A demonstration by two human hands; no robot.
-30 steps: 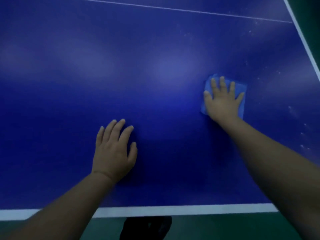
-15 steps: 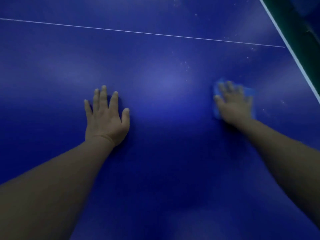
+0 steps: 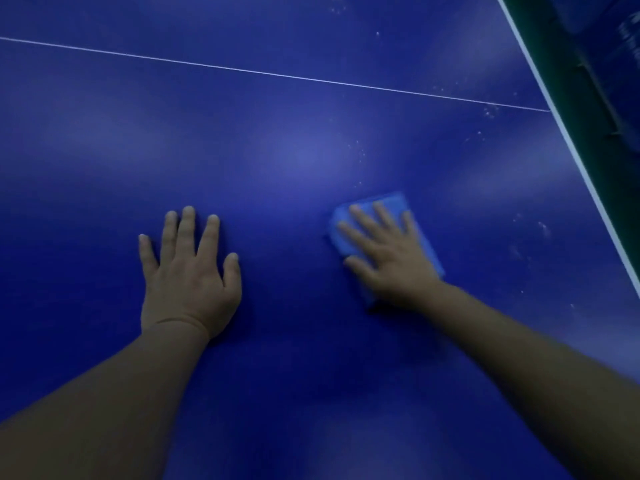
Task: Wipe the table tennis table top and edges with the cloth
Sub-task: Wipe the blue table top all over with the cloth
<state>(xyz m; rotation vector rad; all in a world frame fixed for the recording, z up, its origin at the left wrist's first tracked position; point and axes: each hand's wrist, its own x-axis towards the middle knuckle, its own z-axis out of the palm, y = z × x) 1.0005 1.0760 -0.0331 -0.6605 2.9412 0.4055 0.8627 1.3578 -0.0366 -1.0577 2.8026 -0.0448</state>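
Note:
The dark blue table tennis table top (image 3: 294, 140) fills the view, crossed by a thin white centre line. A folded blue cloth (image 3: 391, 202) lies flat on it, right of centre. My right hand (image 3: 388, 251) presses on the cloth with fingers spread straight, hiding most of it. Flat on the bare table to the left rests my left hand (image 3: 188, 271), fingers spread, holding nothing.
The table's right edge (image 3: 568, 140) with its white border runs diagonally at the upper right, dark green floor beyond it. Pale specks of dust dot the surface (image 3: 491, 112) near that edge and above the cloth.
My right hand has slid the cloth leftward and nearer to me. The view has shifted forward over the table, so the near edge has dropped out of sight. My left hand stays flat.

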